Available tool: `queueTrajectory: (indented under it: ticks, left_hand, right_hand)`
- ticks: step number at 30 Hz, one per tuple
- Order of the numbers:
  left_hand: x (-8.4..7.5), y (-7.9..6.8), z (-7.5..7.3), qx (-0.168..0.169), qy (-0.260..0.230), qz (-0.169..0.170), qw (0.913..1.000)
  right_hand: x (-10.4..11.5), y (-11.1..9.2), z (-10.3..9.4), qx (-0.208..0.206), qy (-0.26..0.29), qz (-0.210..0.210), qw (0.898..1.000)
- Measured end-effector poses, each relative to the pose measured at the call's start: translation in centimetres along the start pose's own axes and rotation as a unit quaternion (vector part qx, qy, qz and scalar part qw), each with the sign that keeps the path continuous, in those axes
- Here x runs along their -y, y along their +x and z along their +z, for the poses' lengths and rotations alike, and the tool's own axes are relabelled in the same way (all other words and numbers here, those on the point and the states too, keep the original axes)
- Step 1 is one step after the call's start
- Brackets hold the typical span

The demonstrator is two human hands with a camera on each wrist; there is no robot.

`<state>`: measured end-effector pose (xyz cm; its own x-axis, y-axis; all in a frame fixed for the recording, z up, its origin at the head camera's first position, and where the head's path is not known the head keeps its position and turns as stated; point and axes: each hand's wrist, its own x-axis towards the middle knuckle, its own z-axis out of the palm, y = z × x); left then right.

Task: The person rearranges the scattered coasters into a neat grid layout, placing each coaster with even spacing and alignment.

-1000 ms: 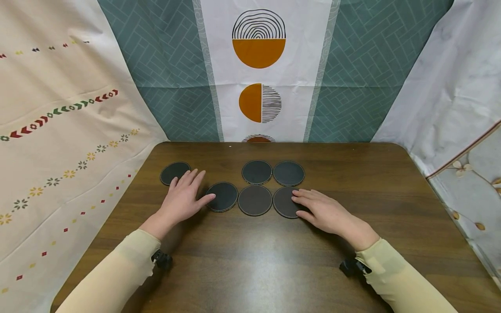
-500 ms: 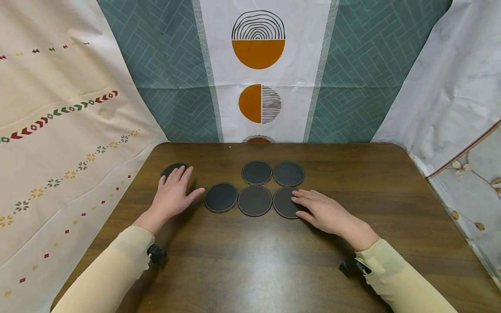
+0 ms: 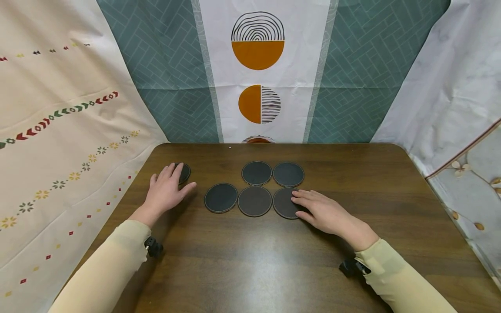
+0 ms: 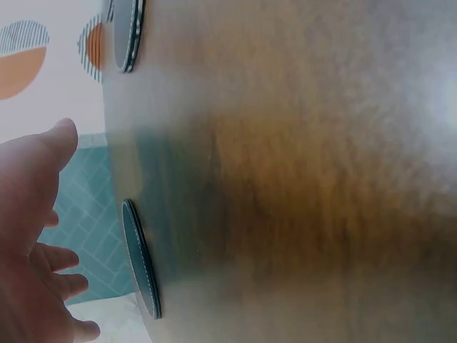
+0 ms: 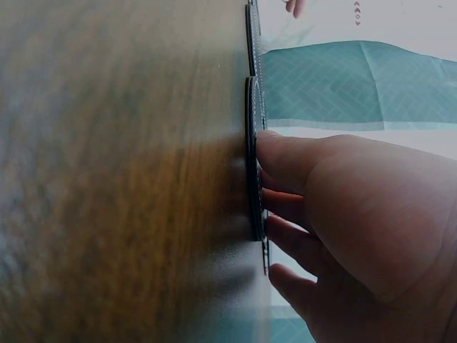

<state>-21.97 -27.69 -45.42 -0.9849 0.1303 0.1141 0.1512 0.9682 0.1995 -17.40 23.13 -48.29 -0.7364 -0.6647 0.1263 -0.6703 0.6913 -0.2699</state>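
Note:
Several round black coasters with stitched rims lie on a brown wooden table. My left hand (image 3: 163, 191), fingers spread and fairly straight, hovers over the far-left coaster (image 3: 185, 173) and hides much of it in the head view. A gap shows between these fingers and that coaster (image 4: 143, 261) in the left wrist view. With its fingertips, my right hand (image 3: 322, 211) rests on the right coaster of the front row (image 3: 285, 203). Seen from the right wrist, the thumb touches the face of this coaster (image 5: 251, 161). Neither hand grips anything.
The front row also has a middle coaster (image 3: 255, 201) and a left coaster (image 3: 221, 198). Behind them lie two more, a back-left coaster (image 3: 256, 173) and a back-right coaster (image 3: 288, 174). Patterned cloths (image 3: 172, 87) hang around the wooden table (image 3: 242, 261).
My left hand has moved left, from beside the front row's left coaster to over the far-left coaster. The right hand and the coasters stay where they were.

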Motion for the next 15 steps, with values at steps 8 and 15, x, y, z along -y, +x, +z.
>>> queueTrajectory:
  ticks: [8, 15]
  left_hand:
    - [1.0, 0.8, 0.0, 0.012, 0.002, -0.018, 0.9998]
    - [1.8, 1.4, 0.0, 0.018, -0.008, -0.033, 0.9993]
  right_hand:
    - [-0.1, 0.1, 0.0, 0.0, -0.003, -0.001, 1.0]
    - [-0.1, 0.0, 0.0, 0.003, -0.002, 0.002, 1.0]
